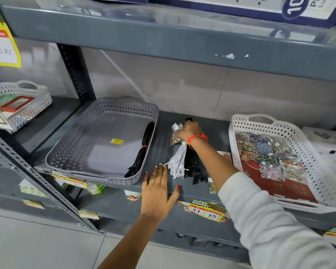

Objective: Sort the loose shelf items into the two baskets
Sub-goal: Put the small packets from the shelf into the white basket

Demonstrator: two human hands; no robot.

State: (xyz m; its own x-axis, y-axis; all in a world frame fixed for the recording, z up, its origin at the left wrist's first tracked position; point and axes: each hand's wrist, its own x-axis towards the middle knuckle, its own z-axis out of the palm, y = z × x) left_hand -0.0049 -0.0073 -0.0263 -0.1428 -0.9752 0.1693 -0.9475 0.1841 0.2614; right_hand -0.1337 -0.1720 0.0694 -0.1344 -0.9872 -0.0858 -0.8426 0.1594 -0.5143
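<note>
A grey perforated basket (70,152) on the left of the shelf holds one bundle of black zippers (142,150) along its right wall. A white basket (234,144) on the right holds several packets of beads and trinkets (268,152). Between the baskets lie a white zipper bundle (177,162), black zipper bundles (194,167) and a small packet of gold pieces (212,186). My right hand (189,131) is closed on the top end of the white zipper bundle. Flat on the shelf's front edge, beside that bundle, rests my left hand (156,189), fingers spread, holding nothing.
The grey metal shelf (182,216) has price tags (207,211) on its front lip. Another white basket (17,105) with framed items stands on the neighbouring shelf at left. An upper shelf overhangs the work area. A white boxed item (330,150) sits at far right.
</note>
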